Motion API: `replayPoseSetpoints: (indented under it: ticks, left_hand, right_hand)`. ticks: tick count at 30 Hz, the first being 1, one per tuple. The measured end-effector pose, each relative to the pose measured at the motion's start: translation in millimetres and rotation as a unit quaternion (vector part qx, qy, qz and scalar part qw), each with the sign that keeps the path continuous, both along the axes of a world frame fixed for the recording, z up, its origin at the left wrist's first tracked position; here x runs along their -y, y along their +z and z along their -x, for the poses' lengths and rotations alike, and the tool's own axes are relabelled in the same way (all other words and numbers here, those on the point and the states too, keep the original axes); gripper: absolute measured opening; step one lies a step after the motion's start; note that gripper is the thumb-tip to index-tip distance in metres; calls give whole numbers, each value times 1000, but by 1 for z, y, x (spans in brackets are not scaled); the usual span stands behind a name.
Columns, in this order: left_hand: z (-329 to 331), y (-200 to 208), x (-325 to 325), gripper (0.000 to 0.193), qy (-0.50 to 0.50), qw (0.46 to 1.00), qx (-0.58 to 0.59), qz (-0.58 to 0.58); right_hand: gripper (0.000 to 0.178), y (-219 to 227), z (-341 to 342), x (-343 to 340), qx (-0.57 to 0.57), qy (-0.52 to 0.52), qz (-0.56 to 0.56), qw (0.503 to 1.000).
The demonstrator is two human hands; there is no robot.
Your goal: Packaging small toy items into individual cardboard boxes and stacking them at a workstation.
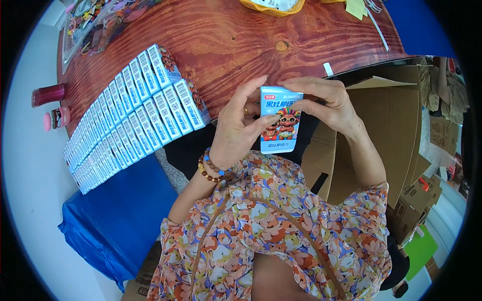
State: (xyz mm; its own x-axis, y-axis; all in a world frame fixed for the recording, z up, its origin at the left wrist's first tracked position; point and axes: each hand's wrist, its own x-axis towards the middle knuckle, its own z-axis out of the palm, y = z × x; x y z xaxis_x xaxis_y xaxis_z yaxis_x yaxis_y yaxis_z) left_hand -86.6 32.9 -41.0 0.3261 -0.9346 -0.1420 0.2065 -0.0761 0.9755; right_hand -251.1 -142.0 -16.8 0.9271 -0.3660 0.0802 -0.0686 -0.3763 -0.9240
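A small light-blue printed box (280,143) with cartoon figures on its front is held upright before my chest, beyond the table's near edge. My left hand (241,120) grips its left side, thumb across the front; a ring and beaded bracelets show on that hand and wrist. At the box's upper right corner, my right hand (326,103) pinches the top edge between thumb and fingers. The box's back and the fingertips behind it are hidden. To the left, two long rows of matching light-blue boxes (135,125) stand packed side by side on the table.
The reddish wood table (216,45) carries a clear tray of colourful small items (108,22), a yellow basket (273,7), sticky notes (356,8) and a white strip (328,69). An open cardboard carton (376,135) stands at right; a blue sheet (120,215) hangs at left.
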Motion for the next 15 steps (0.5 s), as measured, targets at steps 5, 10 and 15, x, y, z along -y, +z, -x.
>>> replayPoseSetpoints:
  ticks: [5,10,15]
  left_hand:
    - [1,-1,-1,49,-3,999,24,35]
    - [4,1,-1,40,25,999,15,44]
    - [0,-7,-3,43,-27,1000,1,2]
  right_hand:
    - [36,5,-2,-3,14,16,-10,1000]
    - [36,2,-4,-7,24,5,23,999]
    - [33,-1,-3,-7,-6,27,-11,1000]
